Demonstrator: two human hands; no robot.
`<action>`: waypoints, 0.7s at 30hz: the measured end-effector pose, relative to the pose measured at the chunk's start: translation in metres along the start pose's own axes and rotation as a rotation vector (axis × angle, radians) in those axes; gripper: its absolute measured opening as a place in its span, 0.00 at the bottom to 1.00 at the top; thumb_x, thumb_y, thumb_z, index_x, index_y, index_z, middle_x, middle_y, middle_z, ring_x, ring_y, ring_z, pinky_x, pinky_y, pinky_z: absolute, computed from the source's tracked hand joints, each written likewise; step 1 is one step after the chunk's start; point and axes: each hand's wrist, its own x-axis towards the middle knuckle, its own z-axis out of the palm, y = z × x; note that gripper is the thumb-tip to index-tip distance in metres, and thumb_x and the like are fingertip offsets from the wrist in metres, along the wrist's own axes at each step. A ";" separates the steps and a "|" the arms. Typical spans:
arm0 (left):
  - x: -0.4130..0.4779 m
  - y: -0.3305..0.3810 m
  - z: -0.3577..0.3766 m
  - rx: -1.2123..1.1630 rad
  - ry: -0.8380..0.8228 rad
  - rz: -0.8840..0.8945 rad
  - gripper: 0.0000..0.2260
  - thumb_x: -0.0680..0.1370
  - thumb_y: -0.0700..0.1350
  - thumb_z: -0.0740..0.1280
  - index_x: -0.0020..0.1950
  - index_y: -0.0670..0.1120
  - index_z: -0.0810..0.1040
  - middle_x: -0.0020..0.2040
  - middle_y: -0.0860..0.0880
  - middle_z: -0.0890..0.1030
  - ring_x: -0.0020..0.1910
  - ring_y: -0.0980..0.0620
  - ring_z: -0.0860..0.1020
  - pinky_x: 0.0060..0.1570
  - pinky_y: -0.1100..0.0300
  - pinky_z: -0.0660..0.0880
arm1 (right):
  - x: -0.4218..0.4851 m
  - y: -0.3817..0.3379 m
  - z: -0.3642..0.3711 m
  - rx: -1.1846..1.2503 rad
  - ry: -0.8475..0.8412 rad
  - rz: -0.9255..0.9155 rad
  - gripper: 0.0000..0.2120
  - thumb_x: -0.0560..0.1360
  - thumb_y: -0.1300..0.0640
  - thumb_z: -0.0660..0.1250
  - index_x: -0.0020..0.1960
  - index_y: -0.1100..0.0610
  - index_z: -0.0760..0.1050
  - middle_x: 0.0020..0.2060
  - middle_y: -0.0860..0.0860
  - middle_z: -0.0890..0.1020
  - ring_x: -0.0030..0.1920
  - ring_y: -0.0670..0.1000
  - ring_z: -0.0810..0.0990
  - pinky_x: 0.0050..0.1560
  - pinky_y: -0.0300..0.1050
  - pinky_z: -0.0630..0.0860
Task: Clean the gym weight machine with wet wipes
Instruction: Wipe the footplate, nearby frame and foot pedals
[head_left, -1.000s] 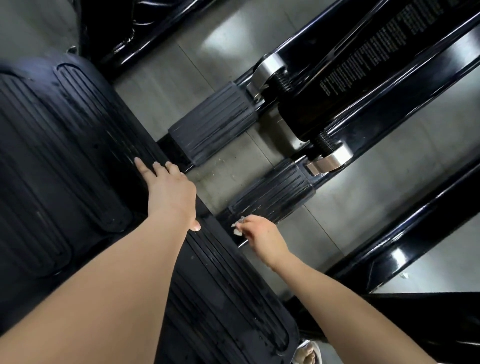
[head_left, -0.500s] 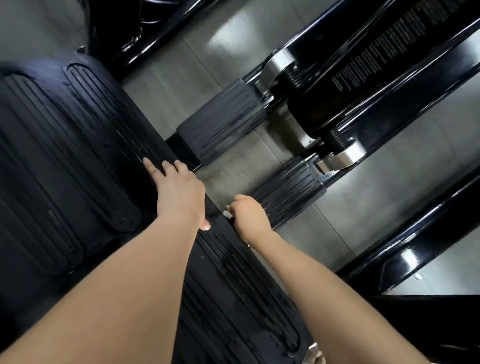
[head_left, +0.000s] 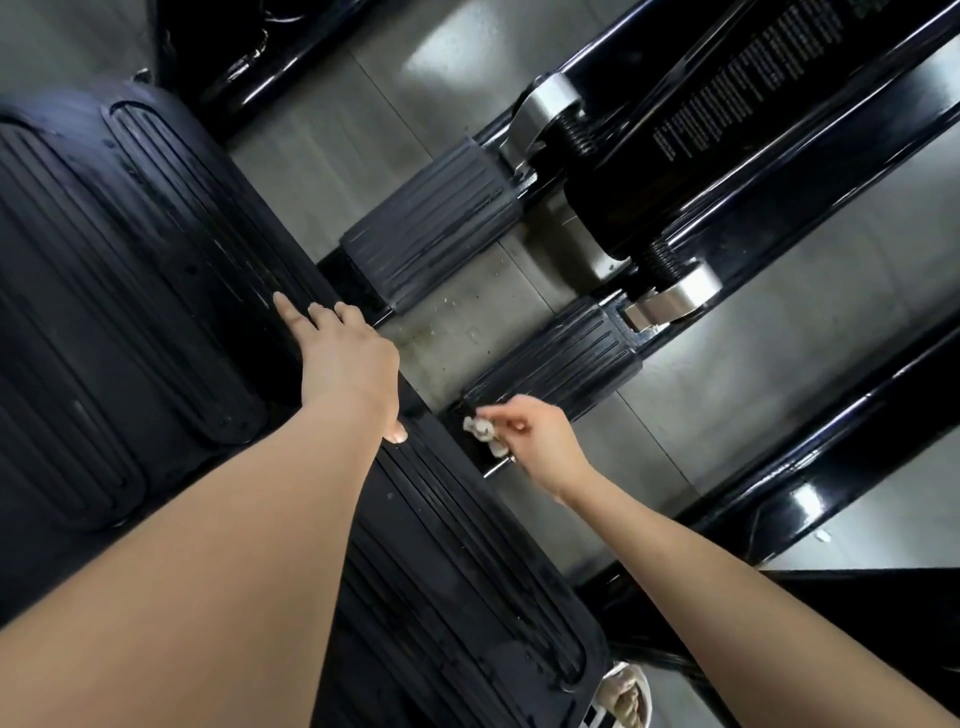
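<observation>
Centre of frame: my right hand (head_left: 540, 441) pinches a balled wipe (head_left: 480, 427) against the lower pedal's (head_left: 556, 358) near edge, scrubbing it. Left hand (head_left: 349, 358), fingers spread flat, rests on the ribbed footplate (head_left: 156, 291), probably bracing me.

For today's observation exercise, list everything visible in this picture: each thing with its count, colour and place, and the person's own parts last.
Ribbed rubber footplate: one, black, left and centre.
Small ribbed rubber pads: two, dark grey, centre; the nearer one by the right hand.
Glossy metal frame beams: several, black, upper right and right edge.
Polished metal brackets: two, silver, at the pads' far ends.
Tiled floor: grey, between the beams, with crumbs mid-frame.
Crumpled wet wipe: one, white, at the nearer pad's corner.
Shoe: one, pale, bottom edge.
Left hand: flat on the footplate.
Right hand: pinching the wipe.
</observation>
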 end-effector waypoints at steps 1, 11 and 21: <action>0.000 -0.001 0.001 0.000 0.002 0.000 0.50 0.62 0.71 0.69 0.74 0.43 0.60 0.73 0.37 0.59 0.71 0.35 0.60 0.67 0.30 0.49 | 0.006 -0.005 0.002 0.097 0.006 0.091 0.13 0.73 0.68 0.64 0.51 0.57 0.83 0.32 0.47 0.76 0.31 0.42 0.73 0.37 0.37 0.70; 0.000 0.000 -0.002 0.010 -0.006 -0.009 0.48 0.62 0.71 0.69 0.72 0.43 0.64 0.72 0.37 0.61 0.70 0.35 0.62 0.67 0.30 0.50 | 0.012 -0.009 -0.028 0.261 0.227 0.193 0.21 0.72 0.71 0.60 0.54 0.51 0.82 0.37 0.51 0.79 0.33 0.45 0.71 0.39 0.40 0.72; 0.005 -0.005 -0.033 0.056 -0.139 0.079 0.35 0.67 0.68 0.67 0.64 0.46 0.72 0.63 0.41 0.71 0.62 0.39 0.71 0.66 0.28 0.51 | 0.025 -0.068 -0.072 0.723 0.143 0.404 0.19 0.70 0.74 0.60 0.44 0.52 0.81 0.27 0.49 0.75 0.24 0.42 0.71 0.28 0.34 0.69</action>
